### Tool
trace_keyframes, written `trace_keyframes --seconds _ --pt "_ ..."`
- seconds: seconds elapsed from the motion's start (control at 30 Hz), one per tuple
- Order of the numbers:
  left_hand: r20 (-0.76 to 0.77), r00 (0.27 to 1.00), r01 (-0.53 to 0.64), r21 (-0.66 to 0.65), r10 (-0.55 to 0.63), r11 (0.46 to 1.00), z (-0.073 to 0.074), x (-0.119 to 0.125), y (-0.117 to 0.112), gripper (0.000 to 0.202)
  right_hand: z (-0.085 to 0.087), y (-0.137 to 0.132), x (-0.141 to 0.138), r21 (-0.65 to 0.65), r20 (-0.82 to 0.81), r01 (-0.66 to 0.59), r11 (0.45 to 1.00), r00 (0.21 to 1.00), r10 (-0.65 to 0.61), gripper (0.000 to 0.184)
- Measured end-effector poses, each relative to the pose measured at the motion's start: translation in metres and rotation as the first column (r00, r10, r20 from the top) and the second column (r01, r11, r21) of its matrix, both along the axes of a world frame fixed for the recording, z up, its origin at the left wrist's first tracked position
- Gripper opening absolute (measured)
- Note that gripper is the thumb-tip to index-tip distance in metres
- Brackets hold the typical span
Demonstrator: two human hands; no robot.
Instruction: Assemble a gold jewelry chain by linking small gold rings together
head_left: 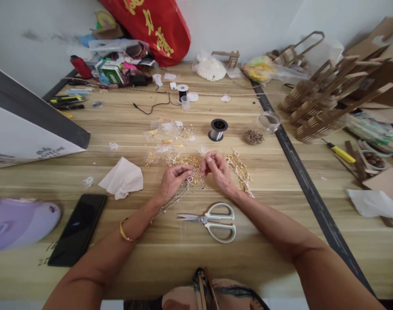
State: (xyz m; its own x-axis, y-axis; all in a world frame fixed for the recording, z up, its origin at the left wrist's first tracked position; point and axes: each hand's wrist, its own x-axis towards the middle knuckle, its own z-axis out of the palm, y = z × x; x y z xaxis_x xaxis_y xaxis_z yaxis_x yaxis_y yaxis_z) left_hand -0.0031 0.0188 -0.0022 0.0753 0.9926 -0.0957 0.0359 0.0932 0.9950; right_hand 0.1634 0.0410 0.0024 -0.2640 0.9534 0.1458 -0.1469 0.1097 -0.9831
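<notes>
The left hand (173, 181), fingers apparently pinching a slender silvery metal chain (173, 202), steadied its end; the right hand (219, 171), fingers narrow, hold unclear, likely needed precision next.

Two bare arms reach forward from the lower corners and converge, the hands near each other but apart. The left arm (109, 254) slants up and to the right, its forearm running almost straight into the left wrist (158, 199). The left grip (172, 181) is turned inward, back upward, thumb and forefinger drawn together in a pinch. The right arm (277, 226) bends at the elbow and slants up and to the left through the right wrist (234, 193). The right grip (218, 170) sits slightly farther forward, fingers curled, thumb close to the forefinger; whether their tips meet is unclear.
</notes>
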Motion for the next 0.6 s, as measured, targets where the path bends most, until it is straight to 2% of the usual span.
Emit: trace_keyframes --seconds 0.27,0.47,0.6 --pt "-0.009 1.000 -0.020 0.008 0.020 1.000 0.0008 0.0021 -0.0005 0.024 -0.0021 0.0022 0.0012 0.079 0.018 0.050 0.996 0.998 -0.052 0.030" --pt "0.003 1.000 -0.017 -0.007 0.017 1.000 -0.0014 0.0015 -0.0003 0.022 -0.0013 0.0015 0.0013 0.078 0.045 0.066 0.995 0.997 -0.070 0.032" --pt "0.008 1.000 0.010 0.001 -0.010 1.000 0.0003 0.0009 -0.0013 0.025 0.0002 0.0017 0.0014 0.077 0.008 0.077 0.994 0.997 -0.078 0.031"
